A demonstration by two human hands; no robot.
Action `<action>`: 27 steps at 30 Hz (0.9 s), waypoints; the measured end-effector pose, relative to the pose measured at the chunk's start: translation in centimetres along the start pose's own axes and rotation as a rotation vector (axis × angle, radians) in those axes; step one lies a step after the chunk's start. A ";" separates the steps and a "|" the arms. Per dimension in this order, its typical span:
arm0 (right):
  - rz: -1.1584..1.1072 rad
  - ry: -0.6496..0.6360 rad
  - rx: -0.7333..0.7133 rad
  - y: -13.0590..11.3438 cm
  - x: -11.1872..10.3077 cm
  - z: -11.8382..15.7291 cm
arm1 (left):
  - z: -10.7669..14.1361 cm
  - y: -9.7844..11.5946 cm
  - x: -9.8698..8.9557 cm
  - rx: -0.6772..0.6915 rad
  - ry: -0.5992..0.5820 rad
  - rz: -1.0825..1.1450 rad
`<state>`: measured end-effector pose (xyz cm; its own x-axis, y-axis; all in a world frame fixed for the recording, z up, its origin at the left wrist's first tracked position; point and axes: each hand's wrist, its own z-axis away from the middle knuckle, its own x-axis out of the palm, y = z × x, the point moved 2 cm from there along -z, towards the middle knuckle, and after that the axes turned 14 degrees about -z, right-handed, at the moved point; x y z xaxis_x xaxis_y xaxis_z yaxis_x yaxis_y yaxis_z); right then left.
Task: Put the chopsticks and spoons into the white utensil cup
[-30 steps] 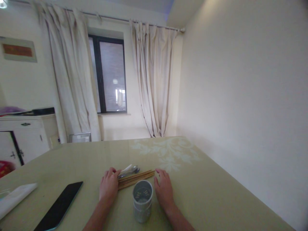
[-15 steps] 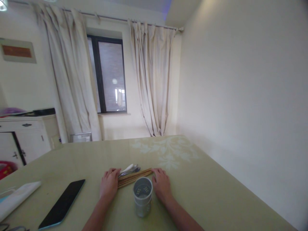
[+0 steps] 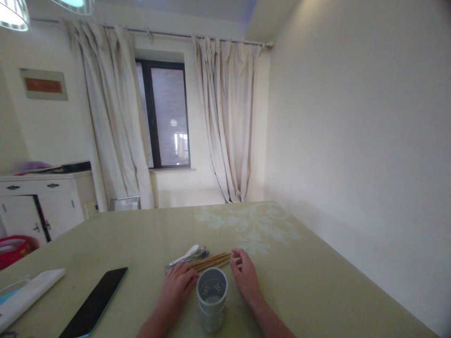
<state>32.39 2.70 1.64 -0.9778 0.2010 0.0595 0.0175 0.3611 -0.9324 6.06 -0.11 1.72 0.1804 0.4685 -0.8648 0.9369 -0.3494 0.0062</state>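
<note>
A bundle of wooden chopsticks (image 3: 213, 261) lies on the table, its sticks slightly fanned out. My left hand (image 3: 178, 285) is closed over their left ends, its fingers bent down and hiding those ends. At the opposite tips is my right hand (image 3: 245, 277), with thumb and fingers apart and the fingertips close to the sticks. Between my hands, nearer to me, a grey metal cup (image 3: 212, 303) with small holes in its bottom stands upright. Just behind the chopsticks lie several spoons, among them a white spoon (image 3: 190, 251) and metal spoons (image 3: 201, 254).
A dark phone (image 3: 95, 303) lies on the table (image 3: 317, 300) to the left. Beside it is a white flat object (image 3: 33, 293). A wall (image 3: 369, 164) runs along the right edge. Behind stand a white cabinet (image 3: 59, 202) and a red basket (image 3: 19, 249).
My left hand has moved right and nearer, over the chopsticks' left ends. The chopsticks have shifted right and fanned out. My right hand's fingers have spread a little. The view has shifted slightly.
</note>
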 end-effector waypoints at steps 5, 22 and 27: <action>-0.102 0.073 0.047 -1.9 -0.2 0.0 | -0.2 0.0 -0.2 -0.048 0.008 0.069; -0.459 -0.174 0.120 -5.9 1.8 1.0 | -0.3 3.2 -2.4 -0.113 0.430 0.200; -0.502 -0.193 0.136 -6.0 2.1 1.2 | -0.1 3.5 -2.3 -0.085 0.408 0.201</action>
<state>29.99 -0.12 6.90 -0.8797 -0.1405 0.4544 -0.4756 0.2461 -0.8446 8.96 -2.29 3.80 0.4485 0.6852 -0.5739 0.8893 -0.4063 0.2098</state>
